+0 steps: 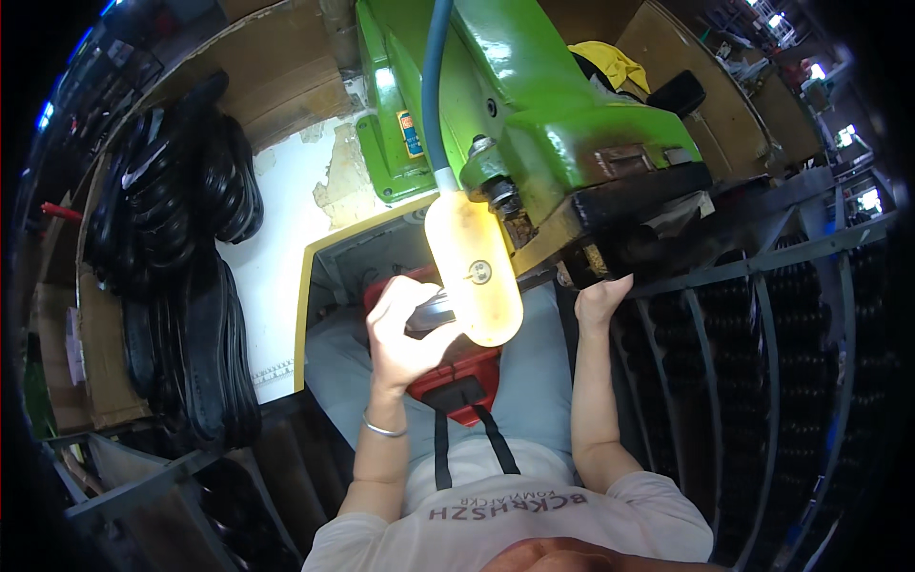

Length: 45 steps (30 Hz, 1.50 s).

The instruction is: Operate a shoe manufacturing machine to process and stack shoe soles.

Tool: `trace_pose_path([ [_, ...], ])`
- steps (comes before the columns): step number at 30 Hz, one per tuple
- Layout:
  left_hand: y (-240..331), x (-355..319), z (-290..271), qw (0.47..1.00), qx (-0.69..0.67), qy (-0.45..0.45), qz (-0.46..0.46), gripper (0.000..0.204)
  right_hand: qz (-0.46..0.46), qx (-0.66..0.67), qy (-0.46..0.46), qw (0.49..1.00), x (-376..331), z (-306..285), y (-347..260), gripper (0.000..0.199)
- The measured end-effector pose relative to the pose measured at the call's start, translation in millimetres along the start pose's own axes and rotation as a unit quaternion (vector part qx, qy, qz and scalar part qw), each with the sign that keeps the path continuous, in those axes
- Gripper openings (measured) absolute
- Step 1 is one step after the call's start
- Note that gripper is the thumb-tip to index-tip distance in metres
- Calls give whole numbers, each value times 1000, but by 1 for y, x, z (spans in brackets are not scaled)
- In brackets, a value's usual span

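Note:
My left hand [393,334] is closed, thumb and fingers pinching a dark, glossy curved piece [434,313] that looks like the edge of a shoe sole. A glowing yellow-cased lamp [488,310] on a blue-grey flexible neck hides the rest of that piece. Over to the right, my right hand [600,300] is curled at the underside of the green machine's [572,124] dark head [610,224]. Its fingertips are mostly hidden there, and what they grip cannot be made out.
Black shoe soles [205,334] are piled on the white tabletop [276,257] at the left, by a cardboard box wall [110,343]. Metal racks [705,353] with dark items stand at the right. A red seat-like object [467,381] shows between my legs.

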State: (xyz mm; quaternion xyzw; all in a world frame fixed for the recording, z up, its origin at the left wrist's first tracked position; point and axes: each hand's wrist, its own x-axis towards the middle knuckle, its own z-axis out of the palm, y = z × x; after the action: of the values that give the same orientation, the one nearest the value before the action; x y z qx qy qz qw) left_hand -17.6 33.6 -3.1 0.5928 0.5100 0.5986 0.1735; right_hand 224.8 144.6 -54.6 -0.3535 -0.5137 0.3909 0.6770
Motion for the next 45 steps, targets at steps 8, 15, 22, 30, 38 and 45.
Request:
trace_pose_path([
  [8, -17, -28, -54, 994, -56, 28, -88, 48, 7, 44, -47, 998, -33, 43, 1, 90],
  [15, -69, -74, -88, 985, -105, 32, -134, 45, -71, -24, -55, 996, -59, 81, -11, 90],
  [22, -49, -42, -10, 981, 148, -64, -108, 30, -229, -154, -91, 957, -60, 79, -15, 76],
  [30, -63, -44, 57, 980, -134, 19, -149, 32, -59, -16, -60, 996, -66, 61, 24, 74],
  [38, -63, -63, 101, 930, -275, 143, -196, 34, 412, 306, -82, 854, -104, 7, 109, 63],
  [45, -55, -50, 106, 925, -285, 141, -210, 31, 356, 210, 26, 910, -69, -18, 85, 64],
])
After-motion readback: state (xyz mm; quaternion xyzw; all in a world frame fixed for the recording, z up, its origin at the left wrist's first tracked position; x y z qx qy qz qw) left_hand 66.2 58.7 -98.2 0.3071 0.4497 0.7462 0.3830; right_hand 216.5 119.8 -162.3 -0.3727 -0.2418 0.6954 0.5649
